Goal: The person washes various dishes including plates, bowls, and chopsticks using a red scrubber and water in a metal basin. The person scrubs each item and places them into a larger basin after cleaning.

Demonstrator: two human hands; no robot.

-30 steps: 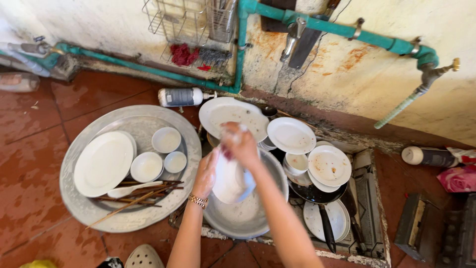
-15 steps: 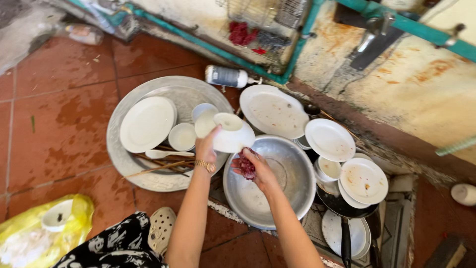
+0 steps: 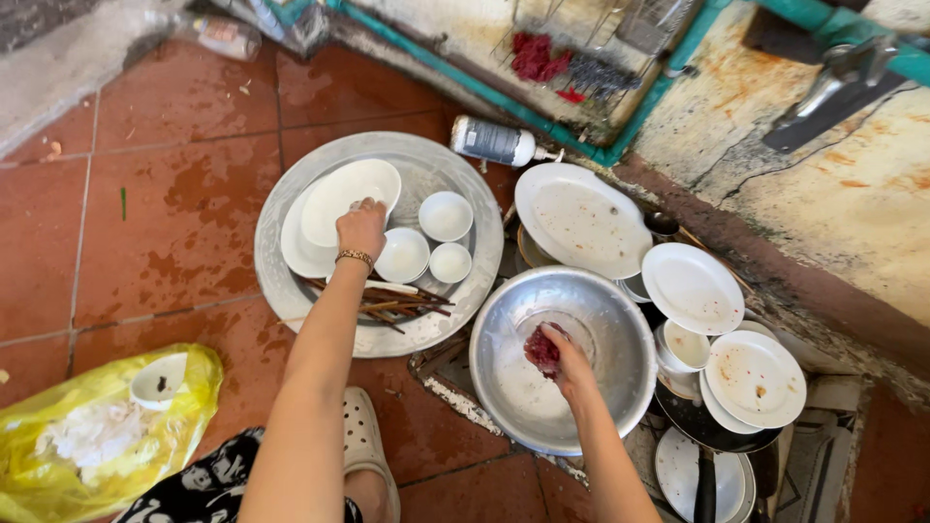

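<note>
My left hand (image 3: 361, 229) reaches over a big round metal tray (image 3: 291, 281) and holds the edge of a white oval plate (image 3: 339, 199) that lies tilted on another white plate. Three small white bowls (image 3: 426, 237) and a bundle of chopsticks (image 3: 373, 300) also lie on the tray. My right hand (image 3: 562, 353) is down inside a large steel basin (image 3: 601, 334), closed on a dark red scrubbing pad (image 3: 542, 349) over the soapy bottom.
Stacks of dirty white plates (image 3: 693, 286) and bowls sit right of the basin by a dark pan (image 3: 702, 426). A bottle (image 3: 494, 142) lies near the green pipe. A yellow bag (image 3: 92, 426) with scraps is at lower left. My sandalled foot (image 3: 368, 446) is below.
My left hand carried the white plate away from the basin to the tray and set it on the plates there. My right hand sank into the basin with the pad.
</note>
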